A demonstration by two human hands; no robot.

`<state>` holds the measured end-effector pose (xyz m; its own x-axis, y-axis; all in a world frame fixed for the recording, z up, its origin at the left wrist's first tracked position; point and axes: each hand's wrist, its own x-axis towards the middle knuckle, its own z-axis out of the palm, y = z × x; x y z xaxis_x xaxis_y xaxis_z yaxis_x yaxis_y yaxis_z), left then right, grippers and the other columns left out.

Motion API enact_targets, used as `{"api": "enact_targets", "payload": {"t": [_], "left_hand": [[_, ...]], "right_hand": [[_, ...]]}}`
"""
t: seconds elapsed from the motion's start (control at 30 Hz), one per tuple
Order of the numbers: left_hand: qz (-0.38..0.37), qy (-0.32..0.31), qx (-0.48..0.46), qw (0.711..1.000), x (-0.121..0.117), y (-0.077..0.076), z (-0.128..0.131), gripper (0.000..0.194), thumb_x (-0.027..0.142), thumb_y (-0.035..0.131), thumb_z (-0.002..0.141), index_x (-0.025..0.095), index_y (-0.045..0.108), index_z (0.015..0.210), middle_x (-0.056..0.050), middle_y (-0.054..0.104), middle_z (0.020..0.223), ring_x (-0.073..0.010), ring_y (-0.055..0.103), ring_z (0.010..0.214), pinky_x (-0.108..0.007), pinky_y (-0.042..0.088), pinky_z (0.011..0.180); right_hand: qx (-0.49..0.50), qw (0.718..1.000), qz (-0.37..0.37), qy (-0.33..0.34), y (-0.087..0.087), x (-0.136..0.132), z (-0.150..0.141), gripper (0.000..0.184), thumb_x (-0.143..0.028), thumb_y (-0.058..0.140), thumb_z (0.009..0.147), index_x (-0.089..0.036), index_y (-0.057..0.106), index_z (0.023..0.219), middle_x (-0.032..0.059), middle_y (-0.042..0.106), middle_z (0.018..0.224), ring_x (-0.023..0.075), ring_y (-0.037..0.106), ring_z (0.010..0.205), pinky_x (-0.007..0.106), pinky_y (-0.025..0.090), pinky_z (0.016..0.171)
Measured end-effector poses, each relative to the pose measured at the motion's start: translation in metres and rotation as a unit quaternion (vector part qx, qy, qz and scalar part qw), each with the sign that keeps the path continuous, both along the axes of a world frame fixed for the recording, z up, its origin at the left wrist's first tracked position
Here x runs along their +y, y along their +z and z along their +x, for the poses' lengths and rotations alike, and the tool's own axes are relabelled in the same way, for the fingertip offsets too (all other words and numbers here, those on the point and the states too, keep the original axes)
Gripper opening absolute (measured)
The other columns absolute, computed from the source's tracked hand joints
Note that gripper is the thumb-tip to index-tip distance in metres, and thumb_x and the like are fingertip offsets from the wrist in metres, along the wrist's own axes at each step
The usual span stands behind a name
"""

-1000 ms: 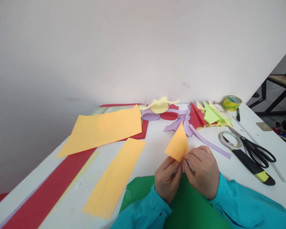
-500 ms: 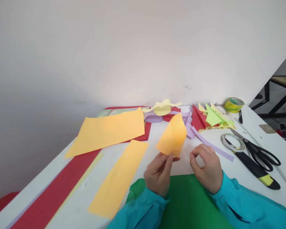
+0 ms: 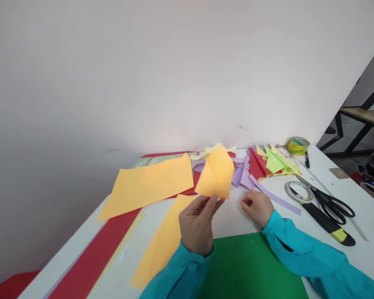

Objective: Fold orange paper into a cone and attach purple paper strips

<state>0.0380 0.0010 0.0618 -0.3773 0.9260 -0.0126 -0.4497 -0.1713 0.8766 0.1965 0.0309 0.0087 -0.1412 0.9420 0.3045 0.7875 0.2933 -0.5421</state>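
Between its thumb and fingers, my left hand (image 3: 197, 227) pinches the lower edge of a small piece of orange paper (image 3: 216, 174), raised above the table and slightly curled. My right hand (image 3: 259, 207) rests on the white tabletop with its fingers curled closed, and nothing shows in them. It is apart from the paper, close to a thin purple paper strip (image 3: 279, 197). In front of me lies a green sheet (image 3: 252, 265). A wide orange paper sheet (image 3: 156, 185) and an orange paper strip (image 3: 162, 243), partly behind my left forearm, lie to the left.
On the right are black scissors (image 3: 332, 205), a utility knife (image 3: 322, 222), a roll of clear tape (image 3: 287, 192) and a yellow tape roll (image 3: 298, 146). Folded red (image 3: 257, 164) and green paper planes (image 3: 276, 160) stand by the wall. Long red paper (image 3: 102, 253) lies at left.
My right hand has let go of the orange paper and moved away to the right, down onto the table. My left hand has lifted the paper leftward and up, turning it more face-on.
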Motion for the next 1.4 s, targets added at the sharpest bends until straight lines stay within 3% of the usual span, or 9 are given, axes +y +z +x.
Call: {"api": "enact_targets", "payload": {"t": [0.13, 0.3, 0.4, 0.5, 0.6, 0.73, 1.03, 1.17, 1.4], "left_hand": [[-0.055, -0.049, -0.081, 0.994, 0.002, 0.008, 0.005, 0.012, 0.016, 0.076, 0.053, 0.012, 0.068, 0.060, -0.002, 0.070, 0.066, -0.0155, 0.067, 0.067, -0.028, 0.058, 0.072], [-0.094, -0.069, -0.143, 0.983, -0.001, 0.011, 0.023, 0.017, 0.014, 0.078, 0.050, 0.011, 0.069, 0.065, -0.005, 0.072, 0.072, -0.0161, 0.068, 0.071, -0.023, 0.057, 0.072], [-0.121, -0.087, -0.170, 0.974, -0.002, 0.004, 0.035, 0.018, 0.013, 0.080, 0.048, 0.011, 0.069, 0.062, -0.005, 0.072, 0.069, -0.0153, 0.068, 0.068, -0.022, 0.058, 0.069], [-0.133, -0.082, -0.175, 0.972, -0.001, -0.007, 0.038, 0.021, 0.013, 0.081, 0.045, 0.011, 0.069, 0.062, -0.004, 0.072, 0.070, -0.0152, 0.068, 0.067, -0.022, 0.058, 0.069], [-0.132, -0.077, -0.162, 0.975, 0.001, -0.019, 0.033, 0.022, 0.016, 0.082, 0.045, 0.011, 0.069, 0.062, -0.004, 0.072, 0.070, -0.0157, 0.068, 0.068, -0.022, 0.058, 0.070], [-0.144, -0.083, -0.147, 0.975, 0.001, -0.031, 0.027, 0.022, 0.019, 0.081, 0.047, 0.011, 0.069, 0.063, -0.006, 0.072, 0.070, -0.0171, 0.068, 0.070, -0.024, 0.058, 0.070], [-0.152, -0.076, -0.152, 0.974, 0.002, -0.026, 0.023, 0.022, 0.021, 0.082, 0.045, 0.010, 0.068, 0.059, -0.005, 0.070, 0.063, -0.0162, 0.066, 0.063, -0.027, 0.059, 0.065], [-0.169, -0.060, -0.142, 0.974, 0.001, -0.019, 0.021, 0.021, 0.019, 0.081, 0.044, 0.010, 0.066, 0.056, -0.003, 0.067, 0.057, -0.0146, 0.064, 0.055, -0.029, 0.060, 0.061], [-0.164, -0.080, -0.120, 0.976, -0.009, -0.017, 0.025, 0.020, 0.019, 0.080, 0.045, 0.011, 0.066, 0.056, -0.002, 0.065, 0.057, -0.0143, 0.062, 0.054, -0.030, 0.059, 0.054]], "right_hand": [[0.090, 0.996, -0.010, -0.014, 0.007, 0.004, -0.006, 0.007, -0.014, 0.057, 0.070, -0.015, 0.063, 0.073, 0.0030, 0.062, 0.064, 0.0150, 0.056, 0.058, 0.026, 0.044, 0.056], [0.234, 0.970, -0.050, 0.029, 0.021, -0.015, 0.002, 0.020, -0.025, 0.047, 0.082, -0.014, 0.064, 0.083, 0.0036, 0.065, 0.064, 0.0144, 0.059, 0.054, 0.026, 0.047, 0.054], [0.174, 0.984, 0.027, 0.005, 0.017, -0.021, 0.029, 0.021, -0.027, 0.047, 0.083, -0.015, 0.065, 0.080, 0.0055, 0.065, 0.072, 0.0160, 0.059, 0.063, 0.028, 0.047, 0.061], [0.054, 0.990, 0.083, -0.102, 0.000, -0.017, 0.064, 0.023, -0.025, 0.045, 0.083, -0.013, 0.065, 0.084, 0.0083, 0.064, 0.073, 0.0194, 0.058, 0.068, 0.032, 0.045, 0.067], [-0.091, 0.981, 0.057, -0.159, -0.018, -0.007, 0.087, 0.026, -0.023, 0.046, 0.082, -0.009, 0.065, 0.092, 0.0129, 0.064, 0.083, 0.0246, 0.057, 0.079, 0.036, 0.043, 0.074], [-0.159, 0.980, 0.021, -0.116, -0.023, 0.002, 0.088, 0.026, -0.019, 0.043, 0.084, -0.011, 0.066, 0.095, 0.0124, 0.063, 0.087, 0.0241, 0.055, 0.083, 0.035, 0.041, 0.077], [-0.122, 0.980, -0.119, -0.105, -0.009, 0.011, 0.087, 0.011, -0.014, 0.055, 0.074, -0.015, 0.066, 0.078, 0.0090, 0.059, 0.086, 0.0213, 0.056, 0.084, 0.030, 0.039, 0.078], [-0.112, 0.976, -0.141, -0.125, -0.009, 0.012, 0.089, 0.018, -0.018, 0.059, 0.072, -0.012, 0.064, 0.088, 0.0107, 0.061, 0.085, 0.0204, 0.058, 0.076, 0.029, 0.040, 0.071], [-0.079, 0.975, -0.149, -0.143, -0.005, 0.011, 0.091, 0.007, -0.018, 0.063, 0.067, -0.017, 0.060, 0.061, 0.0066, 0.062, 0.071, 0.0191, 0.057, 0.066, 0.028, 0.037, 0.060]]}}
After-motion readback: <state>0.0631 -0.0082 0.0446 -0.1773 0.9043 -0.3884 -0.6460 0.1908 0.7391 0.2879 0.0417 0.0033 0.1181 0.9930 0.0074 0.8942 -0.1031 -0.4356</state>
